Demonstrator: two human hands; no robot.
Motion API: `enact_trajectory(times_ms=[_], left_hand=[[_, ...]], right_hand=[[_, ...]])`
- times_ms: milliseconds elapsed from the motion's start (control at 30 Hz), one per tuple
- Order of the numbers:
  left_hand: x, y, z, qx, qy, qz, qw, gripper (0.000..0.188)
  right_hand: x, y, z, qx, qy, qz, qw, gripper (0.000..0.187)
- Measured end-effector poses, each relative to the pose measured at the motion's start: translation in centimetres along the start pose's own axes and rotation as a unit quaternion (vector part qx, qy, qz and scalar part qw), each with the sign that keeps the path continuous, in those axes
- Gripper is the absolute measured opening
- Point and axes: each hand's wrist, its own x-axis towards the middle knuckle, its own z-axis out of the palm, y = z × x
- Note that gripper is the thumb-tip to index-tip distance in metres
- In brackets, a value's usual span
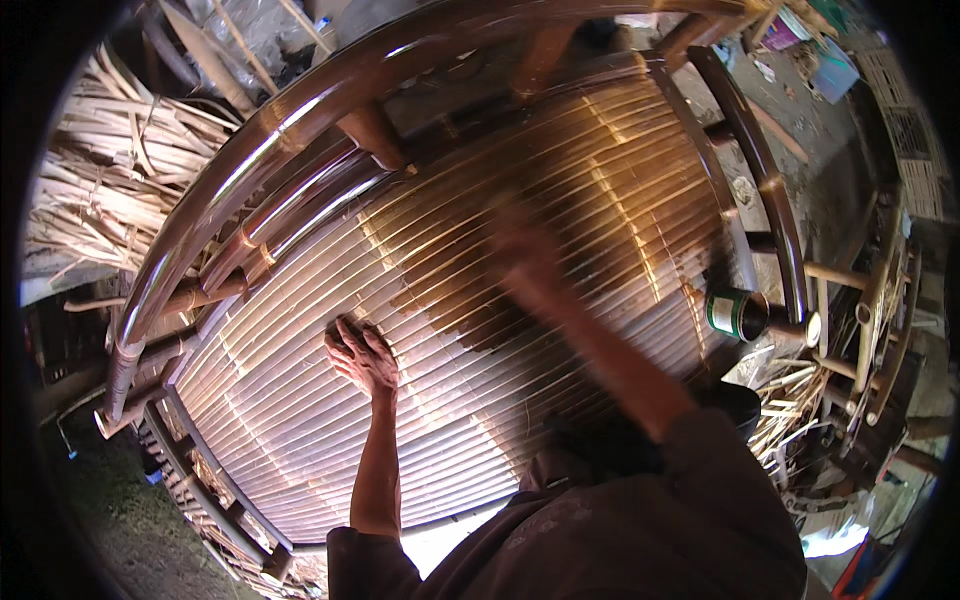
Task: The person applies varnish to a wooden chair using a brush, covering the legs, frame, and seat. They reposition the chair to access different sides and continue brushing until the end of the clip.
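Note:
Below me is a bamboo bench seat (300, 400) made of many narrow slats. A dark, wet-looking patch (480, 310) with a ragged edge covers part of the slats, and the left part is pale. My left hand (362, 355) lies flat on the pale slats, fingers stretched out, holding nothing. Over the dark patch, my right hand (520, 250) is smeared by motion. Its fingers, and anything in them, cannot be made out. An open tin can (737, 315) with a green and white label stands at the seat's right edge, dark inside.
Glossy brown bamboo rails (300, 120) curve along the bench's far side, and an armrest pole (765, 190) rises at the right. Split bamboo strips (110, 170) lie heaped at the far left, with more strips (790, 400) at the right. Another bamboo frame (880, 310) stands beyond the can.

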Motion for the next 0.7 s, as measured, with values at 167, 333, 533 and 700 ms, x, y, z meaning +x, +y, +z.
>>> enact_trajectory(times_ms=[167, 333, 533, 700], left_hand=[[-0.2, -0.6, 0.7, 0.041, 0.005, 0.001, 0.999, 0.057], [-0.2, -0.9, 1.4, 0.061, 0.04, 0.013, 0.997, 0.057], [0.0, -0.5, 1.3, 0.076, 0.01, 0.002, 0.997, 0.057], [-0.3, -0.3, 0.0, 0.073, -0.015, -0.011, 0.997, 0.059]], right_hand=[[-8.5, 2.6, 9.4, -0.553, -0.173, 0.122, 0.806, 0.03], [-3.5, -18.3, -9.9, -0.464, -0.093, -0.113, 0.874, 0.027], [-8.7, -15.1, -10.7, -0.724, 0.104, -0.009, 0.681, 0.04], [-13.6, -13.7, 2.0, -0.499, -0.133, 0.204, 0.832, 0.059]])
